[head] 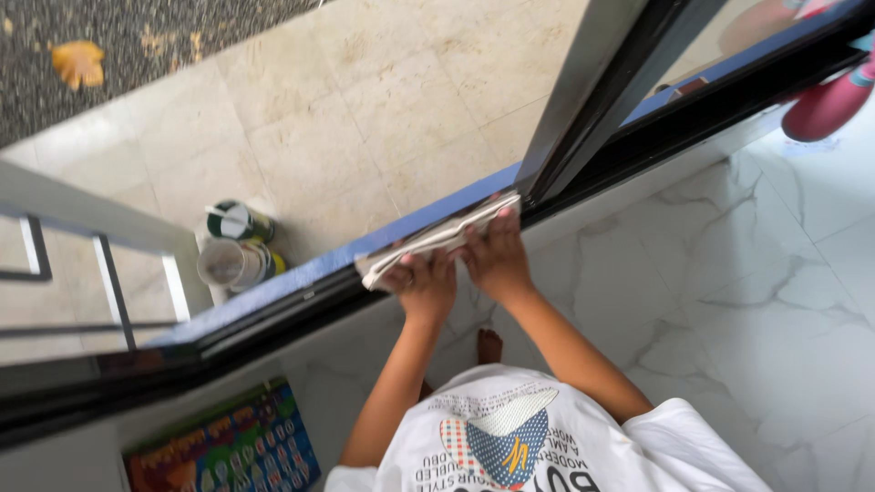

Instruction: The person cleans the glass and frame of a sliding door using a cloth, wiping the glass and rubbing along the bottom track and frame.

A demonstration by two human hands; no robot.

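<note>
Both hands press a folded white cloth (437,239) onto the black window track (301,301). The left hand (424,284) sits at the cloth's 7 o'clock end, fingers flat on top, pushing down and not clenched. The right hand (495,255) is just beside it at 2 o'clock, fingertips over the cloth's upper edge, right next to the dark window frame post (592,100). The cloth lies along the blue strip (301,269) at the track's outer edge. Outside, at 9 o'clock from the hands, two tins (235,246) stand on beige tiles (365,100). Inside, at 4 o'clock, the white marble floor (775,319) is wide and open. A colourful picture mat (228,446) lies at 7 o'clock.
</note>
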